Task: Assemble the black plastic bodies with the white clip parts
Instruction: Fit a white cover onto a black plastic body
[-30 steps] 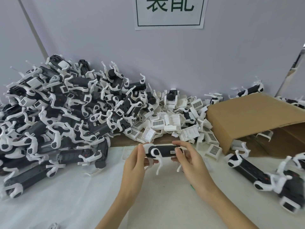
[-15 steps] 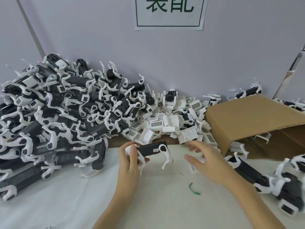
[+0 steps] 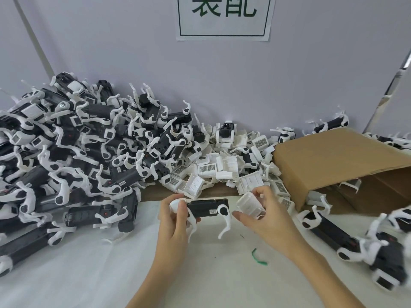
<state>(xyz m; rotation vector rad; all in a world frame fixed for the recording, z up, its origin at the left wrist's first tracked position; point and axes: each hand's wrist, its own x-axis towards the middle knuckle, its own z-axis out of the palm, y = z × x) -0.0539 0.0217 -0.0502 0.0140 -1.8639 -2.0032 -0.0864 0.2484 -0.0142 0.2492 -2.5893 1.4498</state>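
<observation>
A big heap of finished black-and-white pieces [image 3: 73, 152] crowds the left, loose white clips [image 3: 224, 170] lie behind, a tipped cardboard box [image 3: 333, 161] sits right. The wall sign [image 3: 223, 17] shows green characters — cut off. Left hand [image 3: 175, 221] grips the black body [image 3: 205, 208] above the table [image 3: 89, 274]; right hand [image 3: 264, 216] pinches a white clip [image 3: 250, 204] just beside it.

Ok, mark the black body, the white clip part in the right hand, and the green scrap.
black body [image 3: 205, 208], head view, middle of its side.
white clip part [image 3: 250, 205], head view, its ribbed face.
green scrap [image 3: 258, 258], head view, its bend.
</observation>
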